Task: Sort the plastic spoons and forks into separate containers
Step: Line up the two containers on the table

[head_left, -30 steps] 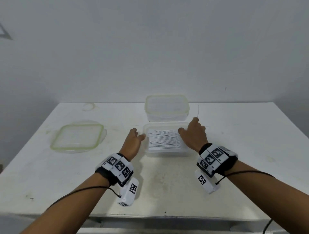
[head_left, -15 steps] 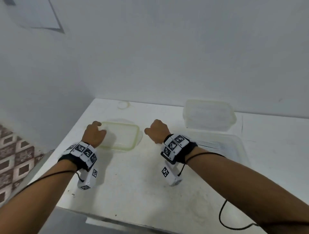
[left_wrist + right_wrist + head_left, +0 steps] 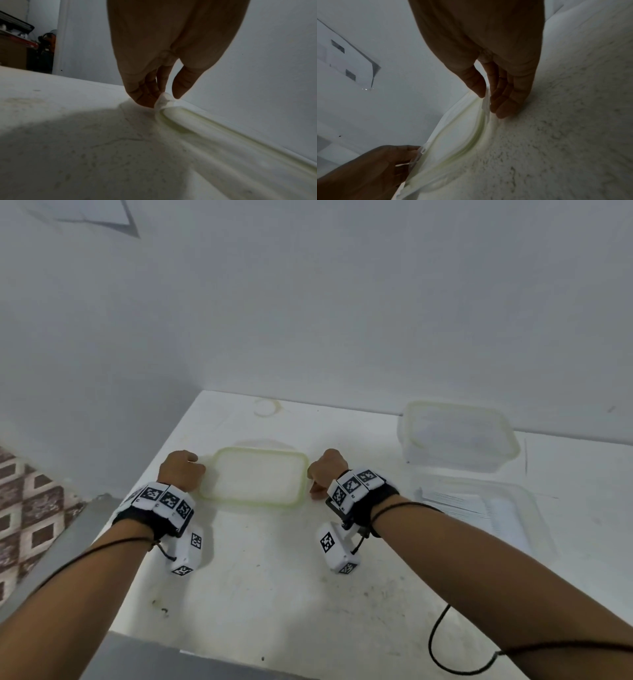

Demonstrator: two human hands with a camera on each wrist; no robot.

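The containers (image 3: 457, 436) are sitting at the right of the white table (image 3: 274, 594), well apart from your hands: one clear tub is standing toward the back edge near the wall, and a second clear tub (image 3: 486, 508) is lying just in front of it, holding a neat row of white plastic cutlery (image 3: 459, 503). Whether those pieces are spoons or forks is too small to tell.

Your hands are working on the green-rimmed lid (image 3: 255, 475) that is lying flat on the table to the left of the tubs. Your left hand (image 3: 181, 470) is pinching the small clear tab (image 3: 164, 101) at the lid's left end, thumb on one side and curled fingers (image 3: 145, 93) on the other, with the fingertips touching the tabletop. Your right hand (image 3: 325, 470) is gripping the lid's right end the same way: the thumb is pressing on the inner side of the clear flap (image 3: 486, 102) and the fingers are closing against its outer side.

Both wrists are wearing black bands with white marker blocks (image 3: 164, 499), and thin black cables (image 3: 442, 642) are trailing back along your forearms. A faint ring stain (image 3: 267, 407) is showing on the table behind the lid, near the wall.
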